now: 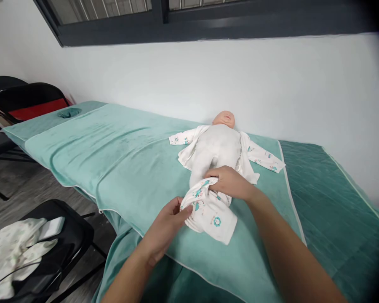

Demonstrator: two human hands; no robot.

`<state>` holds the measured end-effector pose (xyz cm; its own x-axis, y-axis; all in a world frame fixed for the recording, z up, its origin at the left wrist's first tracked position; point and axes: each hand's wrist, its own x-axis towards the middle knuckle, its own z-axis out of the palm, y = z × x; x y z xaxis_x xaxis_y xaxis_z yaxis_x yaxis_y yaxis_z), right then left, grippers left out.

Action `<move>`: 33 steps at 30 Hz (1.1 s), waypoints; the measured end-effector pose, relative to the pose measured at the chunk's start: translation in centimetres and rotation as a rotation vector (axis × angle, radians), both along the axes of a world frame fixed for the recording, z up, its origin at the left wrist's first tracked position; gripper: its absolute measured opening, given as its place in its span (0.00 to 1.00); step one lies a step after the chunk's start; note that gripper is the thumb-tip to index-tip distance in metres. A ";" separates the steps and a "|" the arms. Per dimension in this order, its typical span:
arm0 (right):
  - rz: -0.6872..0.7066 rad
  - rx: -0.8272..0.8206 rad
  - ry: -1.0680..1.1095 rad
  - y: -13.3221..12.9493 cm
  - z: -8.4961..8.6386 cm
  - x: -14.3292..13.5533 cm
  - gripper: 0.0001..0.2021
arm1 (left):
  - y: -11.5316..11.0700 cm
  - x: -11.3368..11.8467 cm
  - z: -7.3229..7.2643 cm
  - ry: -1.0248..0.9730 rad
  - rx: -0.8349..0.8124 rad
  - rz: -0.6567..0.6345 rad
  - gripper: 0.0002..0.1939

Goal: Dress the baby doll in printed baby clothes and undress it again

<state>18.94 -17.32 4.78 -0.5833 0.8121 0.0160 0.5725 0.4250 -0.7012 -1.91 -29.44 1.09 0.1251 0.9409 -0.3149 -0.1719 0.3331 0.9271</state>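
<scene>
Teal bed (pixel 135 155): left hand (pixel 167 225) pinches printed garment (pixel 211 214), right hand (pixel 229 181) pinches far rim, nearer doll (pixel 219 141); doll stretches lengthwise beyond fingers (pixel 185 213).

Lots of teal going on: the towel (pixel 129 168) is a light minty shade with a whitish edge, while the cover (pixel 322 185) on the right goes way darker. Doll's head (pixel 225 119) is peachy, body (pixel 219 141) plain off-white. Jacket (pixel 265 158) and pants (pixel 221 219) are both white with scattered teal cartoony prints, plus a teal flower on the pants. Folding chair's (pixel 39 101) black and red, wall's (pixel 271 80) white, window frame's (pixel 113 33) dark grey.
</scene>
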 end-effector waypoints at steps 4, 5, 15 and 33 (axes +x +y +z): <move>-0.031 0.022 0.039 -0.1 0.0 -0.1 0.06 | 1.5 -1.4 -0.5 -0.210 0.040 -0.161 0.16; -0.032 0.029 0.034 -0.1 0.0 -0.1 0.06 | 2.1 -1.6 -0.5 -0.179 0.049 -0.179 0.16; -0.010 0.005 -0.039 -0.4 0.4 -0.1 0.13 | 7.9 -2.5 -0.3 0.415 0.322 -0.032 0.03; -0.032 0.056 -0.070 -0.3 0.1 -0.3 0.11 | 7.2 -1.5 -0.7 0.725 0.339 0.257 0.12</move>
